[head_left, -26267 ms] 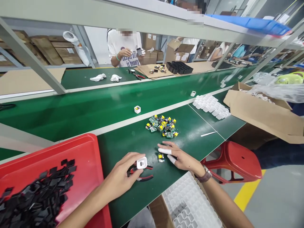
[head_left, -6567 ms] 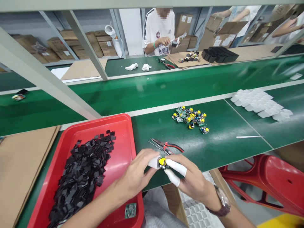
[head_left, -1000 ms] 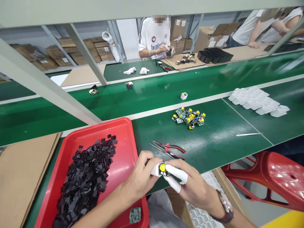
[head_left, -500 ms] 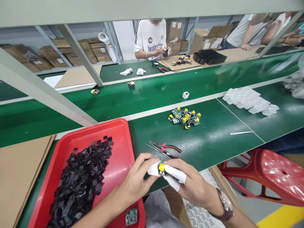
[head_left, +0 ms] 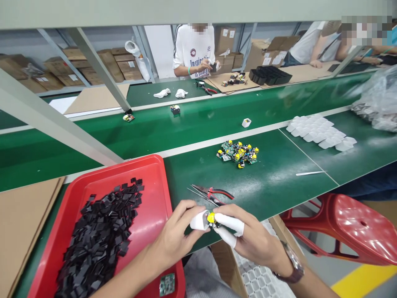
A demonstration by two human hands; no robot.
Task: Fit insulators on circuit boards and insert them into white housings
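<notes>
Your left hand (head_left: 178,225) holds a white casing (head_left: 197,222), mouth toward your right hand (head_left: 252,238), whose white-covered fingers (head_left: 231,223) pinch a yellow-topped circuit board (head_left: 211,217) there. Just beyond, pliers (head_left: 211,191) lie on the green table (head_left: 263,194). A heap of boards (head_left: 238,154) sits near the table's far edge — more casings (head_left: 321,131) farther right. The red tray (head_left: 155,194) holds black pieces (head_left: 99,236) — and a green board (head_left: 167,284) by its right edge.

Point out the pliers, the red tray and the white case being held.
Pliers (head_left: 212,191), head view: where the handles meet.
Red tray (head_left: 150,215), head view: bare floor inside.
White case (head_left: 199,222), head view: its outer side.
</notes>
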